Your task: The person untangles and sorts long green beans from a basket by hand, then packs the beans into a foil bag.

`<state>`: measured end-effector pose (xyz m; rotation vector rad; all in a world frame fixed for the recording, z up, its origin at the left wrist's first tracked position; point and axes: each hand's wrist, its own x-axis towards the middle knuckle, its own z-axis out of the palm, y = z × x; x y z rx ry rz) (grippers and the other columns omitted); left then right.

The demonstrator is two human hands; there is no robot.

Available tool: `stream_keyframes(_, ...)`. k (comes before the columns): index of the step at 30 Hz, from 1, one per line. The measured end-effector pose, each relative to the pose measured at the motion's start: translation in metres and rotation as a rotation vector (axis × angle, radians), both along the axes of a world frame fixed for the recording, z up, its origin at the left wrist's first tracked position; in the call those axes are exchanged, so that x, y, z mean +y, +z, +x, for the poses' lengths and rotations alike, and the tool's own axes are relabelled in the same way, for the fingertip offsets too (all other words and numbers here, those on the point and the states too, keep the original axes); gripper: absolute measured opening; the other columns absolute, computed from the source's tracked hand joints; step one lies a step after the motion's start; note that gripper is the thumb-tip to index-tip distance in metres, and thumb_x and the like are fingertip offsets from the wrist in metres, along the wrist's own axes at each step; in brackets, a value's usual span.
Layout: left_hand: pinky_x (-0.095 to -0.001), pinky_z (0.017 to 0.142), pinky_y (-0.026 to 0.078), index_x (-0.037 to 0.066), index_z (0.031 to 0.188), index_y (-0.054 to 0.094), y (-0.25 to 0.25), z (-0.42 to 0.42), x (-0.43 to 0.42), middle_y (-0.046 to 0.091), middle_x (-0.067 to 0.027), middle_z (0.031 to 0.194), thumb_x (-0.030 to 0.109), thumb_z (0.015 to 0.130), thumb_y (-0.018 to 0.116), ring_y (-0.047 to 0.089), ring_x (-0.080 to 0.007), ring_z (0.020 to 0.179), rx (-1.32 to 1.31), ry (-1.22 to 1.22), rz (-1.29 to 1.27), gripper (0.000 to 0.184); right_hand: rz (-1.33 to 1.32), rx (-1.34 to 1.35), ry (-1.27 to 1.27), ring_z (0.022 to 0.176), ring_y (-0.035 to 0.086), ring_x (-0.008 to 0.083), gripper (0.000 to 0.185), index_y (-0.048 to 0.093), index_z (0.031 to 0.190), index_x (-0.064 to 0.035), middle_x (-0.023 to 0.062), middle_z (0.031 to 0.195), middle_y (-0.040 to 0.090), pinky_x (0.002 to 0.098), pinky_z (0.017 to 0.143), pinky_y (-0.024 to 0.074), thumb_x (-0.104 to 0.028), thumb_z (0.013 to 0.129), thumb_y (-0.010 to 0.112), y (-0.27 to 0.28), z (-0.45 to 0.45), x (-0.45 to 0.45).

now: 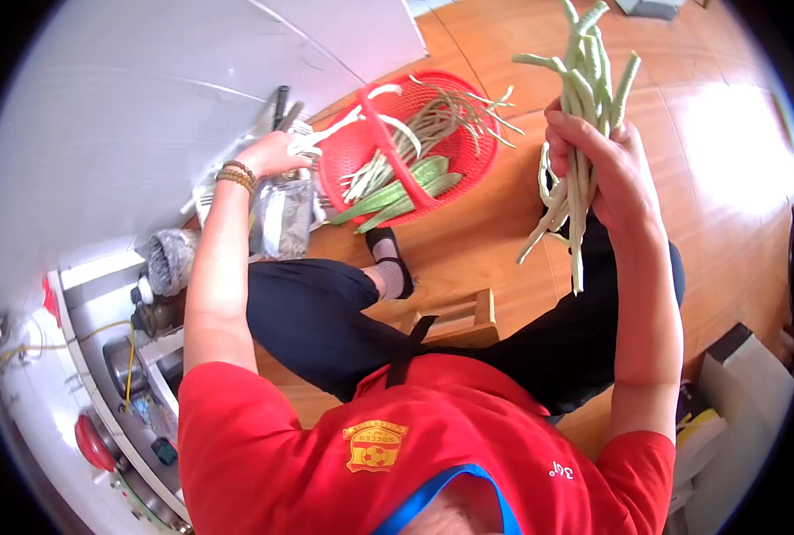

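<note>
My right hand [606, 169] is wrapped round a bundle of long pale green beans [582, 98], held up at the right; their ends stick out above and below the fist. At the left, my left hand [277, 154] has its fingers closed on a few whitish bean pods [326, 134] that reach toward the basket. The red plastic basket [335, 165] stands on the floor between my hands, its handle arching over the middle. Inside it lie thin long beans [433, 125] and ridged green gourds [397, 192].
A clear plastic container [283, 218] stands below my left hand. An open cabinet drawer [103, 267] with pots and jars is at the left. A small wooden stool [468, 321] sits between my legs. White boxes [744, 392] stand at the lower right.
</note>
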<state>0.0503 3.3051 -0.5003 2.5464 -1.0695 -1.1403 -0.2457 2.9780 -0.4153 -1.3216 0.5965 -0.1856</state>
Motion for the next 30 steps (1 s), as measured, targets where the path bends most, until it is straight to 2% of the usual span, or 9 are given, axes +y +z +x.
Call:
stream_keyframes(3,-0.0352,0.068,0.047,0.005,0.085,0.066,0.094,-0.038,-0.014,0.065,-0.0132,0.075,0.040,0.076,0.067,0.062,-0.0240,0.072,-0.147,-0.016,0.167,0.036,-0.083,-0.047,0.168,0.055,0.051,0.0093,0.020,0.059,0.078,-0.0008,0.0029,0.064,0.055,0.0234,0.050,0.0402,-0.021,0.081,0.060,-0.001,0.013,0.003)
stream_keyframes(7,-0.0404,0.064,0.049,0.008,0.081,0.067,0.193,-0.114,-0.059,0.063,-0.0143,0.073,0.026,0.070,0.067,0.062,-0.0310,0.073,-0.425,-0.422,0.301,0.022,-0.065,-0.212,0.299,0.074,0.060,0.0136,0.026,0.065,0.095,0.0032,0.0112,0.093,0.066,0.0257,0.070,0.0485,-0.018,0.079,0.060,0.000,0.040,0.029)
stream_keyframes(15,-0.0444,0.066,0.046,0.009,0.069,0.062,0.196,-0.162,-0.122,0.059,-0.0087,0.064,0.014,0.062,0.068,0.061,-0.0278,0.071,-0.708,-0.751,-0.002,0.011,0.480,-0.431,0.649,0.085,0.063,0.0140,0.031,0.060,0.102,0.0027,0.0095,0.092,0.065,0.0272,0.073,0.0521,-0.018,0.080,0.067,-0.011,0.052,0.075)
stream_keyframes(18,-0.0538,0.084,0.041,0.010,0.071,0.063,0.192,-0.153,-0.125,0.062,-0.0040,0.070,0.017,0.060,0.070,0.061,-0.0223,0.081,-0.772,-0.743,0.077,0.014,0.576,-0.484,0.701,0.084,0.064,0.0165,0.040,0.054,0.112,0.0019,0.0104,0.095,0.064,0.0282,0.075,0.0530,-0.018,0.081,0.069,-0.007,0.052,0.075)
stream_keyframes(20,-0.0645,0.098,0.026,0.013,0.074,0.064,0.192,-0.154,-0.121,0.062,-0.0005,0.080,0.022,0.057,0.073,0.057,-0.0184,0.093,-0.843,-0.742,-0.127,0.021,0.487,-0.465,0.716,0.087,0.064,0.0187,0.039,0.053,0.112,0.0026,0.0116,0.096,0.064,0.0282,0.077,0.0529,-0.013,0.080,0.068,-0.004,0.049,0.077)
stream_keyframes(26,-0.0640,0.101,0.021,0.014,0.102,0.062,0.191,-0.151,-0.118,0.059,0.0014,0.107,0.042,0.063,0.075,0.046,-0.0183,0.117,-0.865,-0.581,-0.136,0.050,0.572,-0.345,0.522,0.070,0.066,0.0205,0.031,0.053,0.106,0.0042,0.0165,0.087,0.064,0.0302,0.067,0.0552,0.000,0.076,0.061,-0.008,0.042,0.069)
stream_keyframes(28,-0.0578,0.102,0.024,0.014,0.109,0.060,0.181,-0.145,-0.109,0.057,0.0015,0.115,0.042,0.066,0.072,0.044,-0.0206,0.120,-1.138,-0.389,-0.693,0.053,0.511,-0.376,0.462,0.066,0.061,0.0152,0.033,0.047,0.111,0.0015,0.0116,0.083,0.061,0.0270,0.062,0.0532,-0.007,0.081,0.058,-0.010,0.041,0.062)
stream_keyframes(29,-0.0441,0.097,0.037,0.010,0.112,0.058,0.180,-0.148,-0.105,0.059,-0.0010,0.113,0.029,0.077,0.068,0.051,-0.0190,0.113,-1.179,-0.290,-0.796,0.041,0.551,-0.436,0.424,0.066,0.060,0.0150,0.032,0.047,0.110,0.0015,0.0103,0.081,0.061,0.0271,0.062,0.0525,-0.008,0.082,0.057,-0.012,0.041,0.059)
stream_keyframes(30,-0.0441,0.097,0.037,0.010,0.112,0.058,0.172,-0.148,-0.099,0.059,-0.0010,0.113,0.029,0.077,0.068,0.051,-0.0190,0.113,-1.161,-0.286,-0.800,0.041,0.590,-0.495,0.386,0.066,0.060,0.0147,0.030,0.047,0.109,0.0014,0.0089,0.080,0.060,0.0273,0.061,0.0519,-0.009,0.082,0.057,-0.013,0.040,0.056)
